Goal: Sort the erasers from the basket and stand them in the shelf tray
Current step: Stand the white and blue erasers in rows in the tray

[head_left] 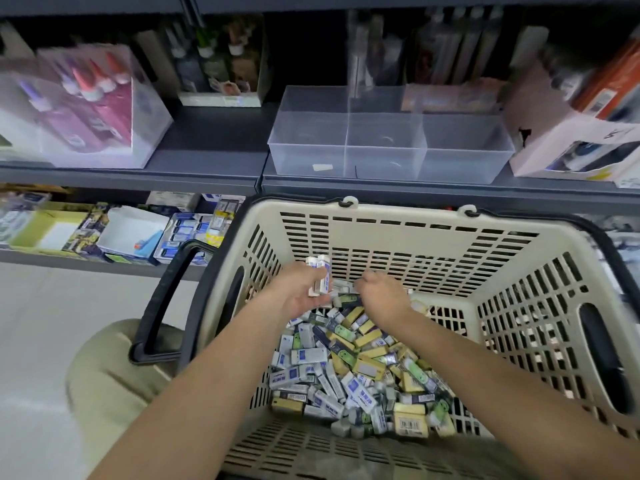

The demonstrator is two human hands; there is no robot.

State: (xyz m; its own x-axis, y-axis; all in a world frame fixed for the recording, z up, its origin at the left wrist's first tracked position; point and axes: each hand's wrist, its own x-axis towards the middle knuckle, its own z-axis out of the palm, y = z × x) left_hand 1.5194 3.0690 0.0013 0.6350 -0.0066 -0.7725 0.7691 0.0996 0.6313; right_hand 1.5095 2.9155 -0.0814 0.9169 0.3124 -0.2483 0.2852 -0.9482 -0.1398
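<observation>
1. Left hand [302, 299]: palm up, above the far left part of the basket [398, 237]. Its fingers are curled round a small stack of white erasers [318, 276], which stands upright in the grip.
2. Right hand [382, 296]: just beside the left-hand fingers, back of the hand up, fingers bent down into the heap. The hand hides the fingertips, so it cannot be told whether they hold anything.
3. Loose erasers [363, 370]: a mixed heap in white, blue, yellow and green wrappers. It lies on the basket floor directly under and behind both sets of fingers.
4. Basket: beige slotted plastic, with a black handle [162, 303] folded down on the side nearer the left-hand fingers.
5. Shelf tray [381, 166]: clear plastic with three compartments. It stands on a dark grey shelf [207, 161], beyond and above the fingers and well apart from them.
6. Same shelf: a clear box of glue bottles [86, 105] stands on the left-hand side and a white carton [571, 147] on the right-hand side.
7. Lower shelf [131, 233]: open boxes of small stationery, beyond the basket handle.
8. Floor [41, 323]: pale and smooth. A khaki trouser knee [114, 368] sits beside the basket.
</observation>
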